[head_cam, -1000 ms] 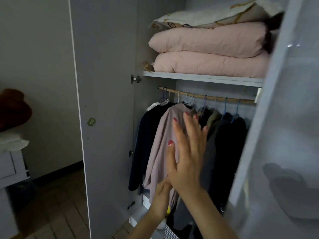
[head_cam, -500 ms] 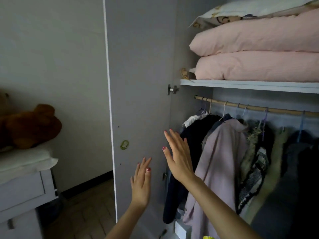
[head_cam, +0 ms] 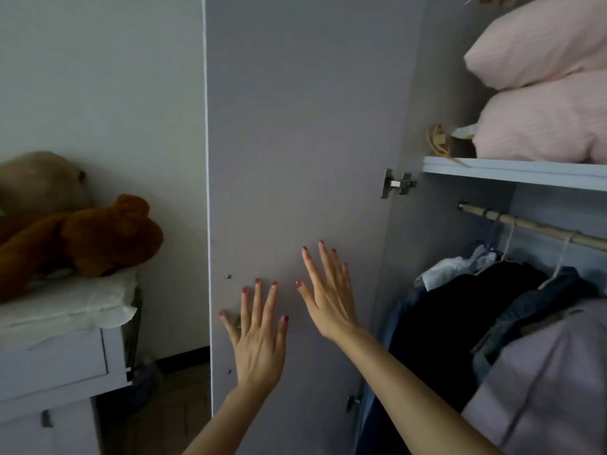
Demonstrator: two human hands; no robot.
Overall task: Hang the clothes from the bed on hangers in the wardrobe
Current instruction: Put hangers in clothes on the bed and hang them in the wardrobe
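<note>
The wardrobe's left door (head_cam: 295, 126) stands open, its grey inner face toward me. My left hand (head_cam: 258, 333) lies flat with spread fingers against the door near its outer edge, covering a small round fitting. My right hand (head_cam: 328, 290) is beside it, fingers straight, on or just off the door panel. Inside the wardrobe at the right, a wooden rail (head_cam: 532, 226) carries hangers with a black garment (head_cam: 460, 310), a dark blue jacket (head_cam: 538, 307) and a pale lilac coat (head_cam: 542, 382). Neither hand holds anything.
A shelf (head_cam: 512, 170) above the rail bears stacked pink quilts (head_cam: 545, 126). A door hinge (head_cam: 395, 183) sits at shelf height. To the left, a white chest of drawers (head_cam: 59, 362) holds a brown plush bear (head_cam: 95, 238). Floor shows below.
My view has swung left from the hanging clothes to the door. Both hands left the lilac coat and moved onto the door's inner face.
</note>
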